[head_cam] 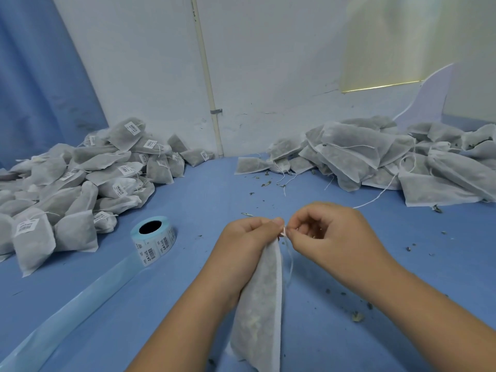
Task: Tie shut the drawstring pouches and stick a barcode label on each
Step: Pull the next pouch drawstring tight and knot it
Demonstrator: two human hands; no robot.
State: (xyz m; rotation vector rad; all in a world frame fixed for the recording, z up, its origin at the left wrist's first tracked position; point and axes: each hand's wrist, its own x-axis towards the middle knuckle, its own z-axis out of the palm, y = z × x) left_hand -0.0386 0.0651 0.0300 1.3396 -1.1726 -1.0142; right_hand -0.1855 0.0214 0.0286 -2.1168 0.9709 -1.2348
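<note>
- At 6 o'clock, a white, translucent non-woven drawstring pouch (pixel 264 299) filled with dried herbs stands upright; it looks light, soft and limp, so it is best held at the gathered neck.
- Of the hands, the left hand (pixel 248 237) grips that neck; the right hand (pixel 324 232), close beside it, pinches the thin white drawstring (pixel 290 260).
- At 9 o'clock on the blue surface (pixel 349 264): a pale-blue roll of barcode labels (pixel 153 238).
- A heap of labelled pouches (pixel 80 178) lies at 10 o'clock, and a heap of unlabelled pouches (pixel 375 162) at 2.

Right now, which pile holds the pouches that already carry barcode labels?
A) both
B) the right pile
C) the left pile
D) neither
C: white barcode labels show on pouches in the left pile, beside the label roll; the right pile shows none.
</note>
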